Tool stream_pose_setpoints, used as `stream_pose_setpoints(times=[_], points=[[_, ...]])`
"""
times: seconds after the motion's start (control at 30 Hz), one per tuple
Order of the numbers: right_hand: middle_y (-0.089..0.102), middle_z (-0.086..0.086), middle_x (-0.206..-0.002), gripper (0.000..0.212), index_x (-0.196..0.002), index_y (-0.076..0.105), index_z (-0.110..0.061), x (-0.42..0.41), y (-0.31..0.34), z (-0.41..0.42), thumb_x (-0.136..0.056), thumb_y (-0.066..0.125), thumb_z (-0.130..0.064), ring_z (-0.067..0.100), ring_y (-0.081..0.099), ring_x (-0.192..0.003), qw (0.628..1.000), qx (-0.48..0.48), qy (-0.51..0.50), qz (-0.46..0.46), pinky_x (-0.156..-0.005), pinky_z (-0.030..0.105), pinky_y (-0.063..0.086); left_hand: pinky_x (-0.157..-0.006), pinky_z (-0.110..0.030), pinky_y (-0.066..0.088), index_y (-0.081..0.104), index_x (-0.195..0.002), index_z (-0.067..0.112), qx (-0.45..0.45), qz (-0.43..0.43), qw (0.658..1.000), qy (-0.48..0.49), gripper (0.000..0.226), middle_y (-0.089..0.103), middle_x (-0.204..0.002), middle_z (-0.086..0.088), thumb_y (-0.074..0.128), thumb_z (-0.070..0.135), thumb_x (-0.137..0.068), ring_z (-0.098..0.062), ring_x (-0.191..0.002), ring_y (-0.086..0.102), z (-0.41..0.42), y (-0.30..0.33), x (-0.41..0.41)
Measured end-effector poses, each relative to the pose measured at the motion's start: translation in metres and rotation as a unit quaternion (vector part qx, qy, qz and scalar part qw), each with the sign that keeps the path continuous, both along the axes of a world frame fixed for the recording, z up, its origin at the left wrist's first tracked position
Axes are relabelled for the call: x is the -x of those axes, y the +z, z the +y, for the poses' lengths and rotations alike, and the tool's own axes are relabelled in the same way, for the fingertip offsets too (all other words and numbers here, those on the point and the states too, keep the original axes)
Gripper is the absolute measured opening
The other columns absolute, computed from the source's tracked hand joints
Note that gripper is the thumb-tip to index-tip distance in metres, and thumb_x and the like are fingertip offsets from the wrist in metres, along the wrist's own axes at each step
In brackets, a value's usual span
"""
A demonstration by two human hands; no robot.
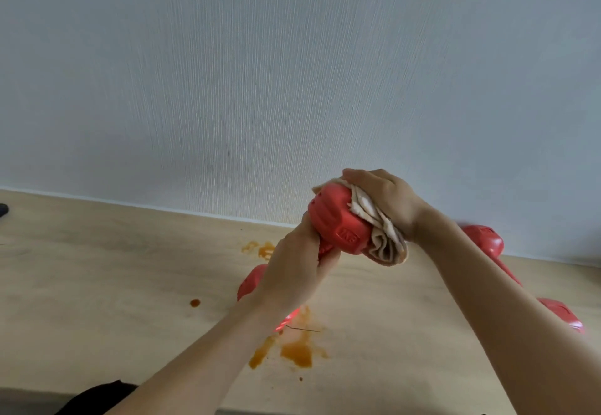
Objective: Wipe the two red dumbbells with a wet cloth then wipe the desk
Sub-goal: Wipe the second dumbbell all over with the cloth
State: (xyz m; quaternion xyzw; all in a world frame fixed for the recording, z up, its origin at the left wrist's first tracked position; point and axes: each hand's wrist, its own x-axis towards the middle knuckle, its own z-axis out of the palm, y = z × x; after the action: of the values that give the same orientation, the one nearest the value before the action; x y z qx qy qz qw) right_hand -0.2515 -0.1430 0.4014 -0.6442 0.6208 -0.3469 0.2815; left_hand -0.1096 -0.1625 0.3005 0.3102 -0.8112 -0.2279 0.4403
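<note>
So the left hand is wrapped around the handle of a red rubber-coated dumbbell, holding it tilted up off the table, just right of center in the frame. The right hand has a folded beige cloth bunched in its fingers and pressed against the upper head of that dumbbell. The lower head peeks out below the left wrist, and whether it touches the table I can't tell. A second red dumbbell lies on the light wood desk at the right side, mostly hidden behind the right forearm. Orange sauce-like stains are splattered on the desk at lower center, with a smaller patch just above the left hand. Pale textured wall fills the upper frame.
</note>
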Motion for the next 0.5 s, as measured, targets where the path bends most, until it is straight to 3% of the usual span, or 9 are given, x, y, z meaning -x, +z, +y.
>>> stream_pose_setpoints(times=[0.1,0.23,0.37,0.5], points=[[0.042,-0.005,-0.044,0.049,-0.050,0.039,-0.013,0.001,-0.001,0.005,-0.095,0.039,-0.032,0.009,0.042,-0.045,0.996,-0.007,-0.074,0.049,-0.058,0.027,0.038,-0.055,-0.004,0.034,0.051,-0.100,0.010,0.005,-0.015,1.000,0.013,0.021,0.042,-0.059,0.021,0.063,0.018,-0.085,0.005,-0.052,0.047,0.001,0.000,0.004],[0.032,-0.002,-0.050,0.042,-0.051,0.029,-0.017,0.004,-0.004,0.006,-0.092,0.036,-0.026,0.015,0.030,-0.051,0.986,-0.011,-0.143,0.080,-0.056,0.033,0.029,-0.059,-0.003,0.036,0.051,-0.106,0.006,0.014,-0.031,0.999,0.029,0.026,0.038,-0.062,0.020,0.061,0.021,-0.087,0.001,-0.052,0.041,0.003,0.003,0.009],[0.036,0.003,-0.055,0.039,-0.054,0.031,-0.013,0.007,-0.010,0.013,-0.091,0.035,-0.024,0.019,0.032,-0.055,0.977,-0.007,-0.198,0.077,-0.057,0.034,0.030,-0.053,-0.004,0.033,0.048,-0.113,0.006,0.016,-0.050,0.998,0.046,0.030,0.040,-0.067,0.017,0.058,0.023,-0.089,-0.005,-0.061,0.042,0.003,0.002,0.011],[0.043,0.007,-0.059,0.040,-0.055,0.037,-0.009,0.003,-0.015,0.020,-0.092,0.035,-0.025,0.023,0.040,-0.057,0.968,0.023,-0.233,0.091,-0.052,0.032,0.032,-0.051,-0.015,0.032,0.049,-0.106,0.005,0.008,-0.048,0.997,0.061,0.023,0.037,-0.062,0.019,0.056,0.018,-0.089,-0.012,-0.060,0.048,-0.003,0.002,0.009]])
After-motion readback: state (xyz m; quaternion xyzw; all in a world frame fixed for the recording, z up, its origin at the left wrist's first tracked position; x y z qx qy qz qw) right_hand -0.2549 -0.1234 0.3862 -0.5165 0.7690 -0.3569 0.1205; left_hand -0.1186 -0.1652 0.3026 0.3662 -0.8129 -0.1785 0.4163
